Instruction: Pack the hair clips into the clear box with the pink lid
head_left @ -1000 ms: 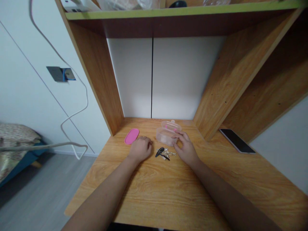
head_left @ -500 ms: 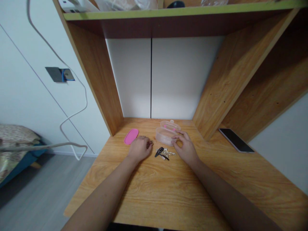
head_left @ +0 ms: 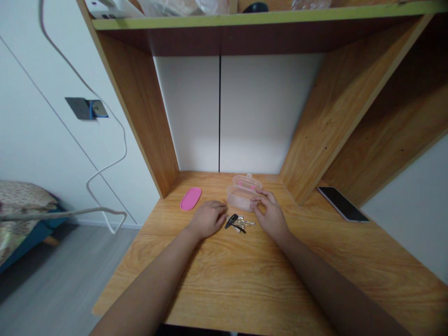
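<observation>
A clear plastic box (head_left: 239, 198) stands on the desk with its lid (head_left: 248, 182) raised at the back. My right hand (head_left: 269, 214) pinches the box's right end between thumb and fingers. Just in front of the box lies a small pile of metal clips (head_left: 248, 223) with black clips (head_left: 232, 220) among them. My left hand (head_left: 209, 218) rests at the pile's left side, its fingers curled down; what they hold, if anything, is hidden. To the left of that hand lies a pink oval piece (head_left: 191, 199), flat on the desk.
A dark-screened phone or tablet (head_left: 343, 204) lies at the right. Wooden side panels (head_left: 140, 107) flank the desk (head_left: 238, 280), and a green-edged shelf (head_left: 245, 17) spans above. A white cable (head_left: 124, 140) hangs at the left.
My left hand has moved slightly right, closer to the clip pile. The small dark item seen at its fingertips no longer shows. My right hand stays at the box.
</observation>
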`<state>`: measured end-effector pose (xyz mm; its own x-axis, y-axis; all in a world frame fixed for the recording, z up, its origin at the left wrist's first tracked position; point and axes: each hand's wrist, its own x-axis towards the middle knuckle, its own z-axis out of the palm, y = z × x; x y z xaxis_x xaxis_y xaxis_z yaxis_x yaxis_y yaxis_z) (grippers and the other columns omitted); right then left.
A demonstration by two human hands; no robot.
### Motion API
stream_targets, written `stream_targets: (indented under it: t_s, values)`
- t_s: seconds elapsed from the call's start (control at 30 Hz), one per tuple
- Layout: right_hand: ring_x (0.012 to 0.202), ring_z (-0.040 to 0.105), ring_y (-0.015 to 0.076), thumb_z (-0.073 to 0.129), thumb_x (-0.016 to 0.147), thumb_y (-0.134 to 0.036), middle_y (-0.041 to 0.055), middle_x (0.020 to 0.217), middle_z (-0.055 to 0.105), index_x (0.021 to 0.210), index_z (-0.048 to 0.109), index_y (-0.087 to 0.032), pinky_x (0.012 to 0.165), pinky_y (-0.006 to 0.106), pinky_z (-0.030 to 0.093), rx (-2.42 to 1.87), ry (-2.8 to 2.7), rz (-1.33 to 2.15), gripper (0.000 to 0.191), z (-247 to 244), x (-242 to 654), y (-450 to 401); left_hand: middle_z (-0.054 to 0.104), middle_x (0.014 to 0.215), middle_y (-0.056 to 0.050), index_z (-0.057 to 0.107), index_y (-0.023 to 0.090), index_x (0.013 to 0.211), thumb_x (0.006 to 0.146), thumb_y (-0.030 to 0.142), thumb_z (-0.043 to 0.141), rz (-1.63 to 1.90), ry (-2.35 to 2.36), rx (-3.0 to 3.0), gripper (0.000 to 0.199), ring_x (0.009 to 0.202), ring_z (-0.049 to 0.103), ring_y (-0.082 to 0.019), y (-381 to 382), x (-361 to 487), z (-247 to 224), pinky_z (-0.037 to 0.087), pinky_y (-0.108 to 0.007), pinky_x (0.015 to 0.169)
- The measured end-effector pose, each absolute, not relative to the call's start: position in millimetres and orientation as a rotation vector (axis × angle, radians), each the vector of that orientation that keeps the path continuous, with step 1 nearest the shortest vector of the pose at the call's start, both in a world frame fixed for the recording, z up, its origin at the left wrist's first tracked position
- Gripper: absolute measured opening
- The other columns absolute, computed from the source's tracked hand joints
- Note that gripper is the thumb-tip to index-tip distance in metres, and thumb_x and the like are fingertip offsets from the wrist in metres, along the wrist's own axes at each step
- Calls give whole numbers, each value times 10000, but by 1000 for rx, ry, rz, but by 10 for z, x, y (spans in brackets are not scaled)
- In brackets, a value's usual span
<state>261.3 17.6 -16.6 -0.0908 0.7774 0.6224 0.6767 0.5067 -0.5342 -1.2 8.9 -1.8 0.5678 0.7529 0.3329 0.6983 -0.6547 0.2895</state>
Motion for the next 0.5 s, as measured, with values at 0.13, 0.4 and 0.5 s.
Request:
stream_targets:
  t_s: [0.13,0.4,0.5]
  values:
    - [1222,586,288,587,905,-282,102,1293,571,999,691,-255,1099,508,452,-1187,-1807,148,143,-167,2605,176,750,1113,-121,769,195,997,979,307,461,609,1330,2682,328,1056,682,-253,83,-18,15,511,-387,982]
    - [1232,582,280,602,889,-268,104,1288,571,966,681,-248,1097,496,452,-1166,-1800,197,112,-180,2590,188,731,845,-146,742,171,763,982,359,428,584,1572,2630,427,855,678,-262,33,-29,110,527,-379,841]
    - [1227,585,277,615,872,-258,99,1287,566,945,674,-252,1098,496,450,-1161,-1809,217,94,-187,2587,187,717,827,-142,734,169,767,975,355,429,539,1670,2637,414,812,669,-256,28,-36,124,524,-370,797]
